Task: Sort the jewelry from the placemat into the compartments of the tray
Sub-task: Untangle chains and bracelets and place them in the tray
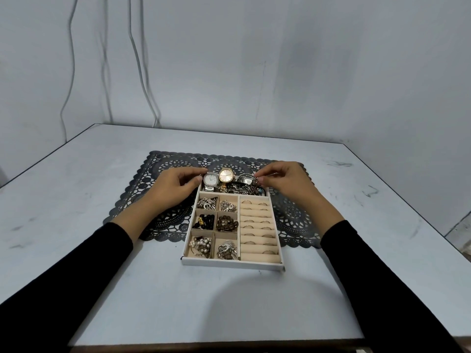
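Centre frame, a white rectangular tray straddles the lacy black placemat at its near edge, on the smooth counter. At its far compartment, the left hand pinches a round silver watch; the right hand pinches a small square watch.

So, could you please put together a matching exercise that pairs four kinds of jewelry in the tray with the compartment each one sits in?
Things:
1. watches
2. rings
3. black beads
4. pearl beads

Places in the tray:
A. near-left compartment
B. long compartment across the far end
C. ribbed section on the right
D. middle-left compartment

Pairs: 1-B, 2-C, 3-D, 4-A
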`<state>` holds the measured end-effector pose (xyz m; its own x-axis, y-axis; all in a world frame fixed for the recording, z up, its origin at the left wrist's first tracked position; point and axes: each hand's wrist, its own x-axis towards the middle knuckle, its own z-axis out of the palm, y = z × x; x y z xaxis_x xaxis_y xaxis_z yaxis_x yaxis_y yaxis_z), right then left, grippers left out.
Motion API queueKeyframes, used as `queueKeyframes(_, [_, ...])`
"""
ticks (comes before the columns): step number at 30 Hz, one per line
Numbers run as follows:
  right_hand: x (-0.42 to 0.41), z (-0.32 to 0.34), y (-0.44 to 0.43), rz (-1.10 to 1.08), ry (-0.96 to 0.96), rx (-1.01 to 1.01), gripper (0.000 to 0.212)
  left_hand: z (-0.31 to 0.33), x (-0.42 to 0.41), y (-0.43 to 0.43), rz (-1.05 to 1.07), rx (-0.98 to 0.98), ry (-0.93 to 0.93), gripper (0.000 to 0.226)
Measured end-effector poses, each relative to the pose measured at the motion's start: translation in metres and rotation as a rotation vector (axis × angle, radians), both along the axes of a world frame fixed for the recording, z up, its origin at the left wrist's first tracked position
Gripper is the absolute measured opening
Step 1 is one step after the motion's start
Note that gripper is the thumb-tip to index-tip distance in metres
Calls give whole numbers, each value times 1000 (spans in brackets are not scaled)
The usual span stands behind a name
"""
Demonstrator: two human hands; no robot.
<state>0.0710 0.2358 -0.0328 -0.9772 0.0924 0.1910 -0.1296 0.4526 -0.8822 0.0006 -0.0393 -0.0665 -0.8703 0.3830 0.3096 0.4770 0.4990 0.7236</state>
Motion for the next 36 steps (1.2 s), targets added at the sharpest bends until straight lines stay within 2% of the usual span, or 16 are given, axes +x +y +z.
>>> queueKeyframes(9, [-6,-5,-12,39,79,-13,15,1,-1,-2,-40,6,-39,32])
queueKeyframes(15, [-10,-8,-12,-50,111,230,13,1,0,-2,-46,7,-41,32])
queueKeyframes(20, [-6,-8,-2,-14,87,292,14,1,1,-1,-45,-5,-38,33])
queueKeyframes(24, [-4,-6,5,45,85,242,22,0,1,-1,-34,1,-38,34])
queueKeyframes(30, [-7,-13,18,-61,78,50,20,4,2,3,-38,-102,-5,37])
queueKeyframes(32, [-13,-19,23,-86,72,104,21,6,0,3,-41,-150,-3,37])
queueKeyframes(36, [-21,-22,30,-52,11,351,27,7,-7,4,-58,-253,-12,38])
